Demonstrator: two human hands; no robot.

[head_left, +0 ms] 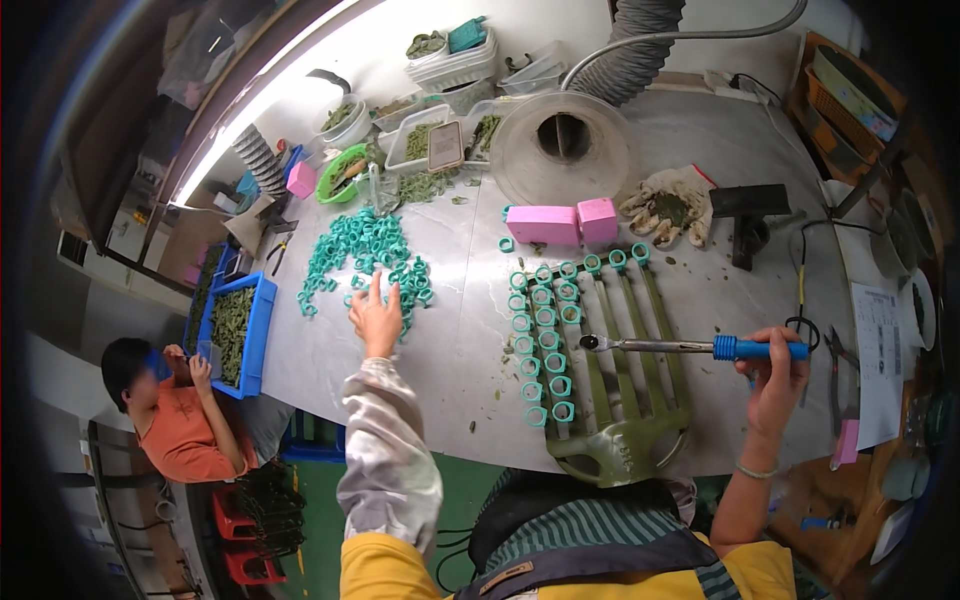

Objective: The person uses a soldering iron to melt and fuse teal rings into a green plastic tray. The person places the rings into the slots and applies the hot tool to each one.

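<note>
Head view: left hand (376,316) spread, forefinger up, resting at the near edge of the loose teal rings (362,252), nearer to them than the right. Right hand (778,368) closed round blue-handled soldering iron (690,347), long axis level, tip leftward over the ringed olive fork rack (615,440). Pink blocks (562,223) beyond the rack; white printed sheet (880,350) at far right.
</note>
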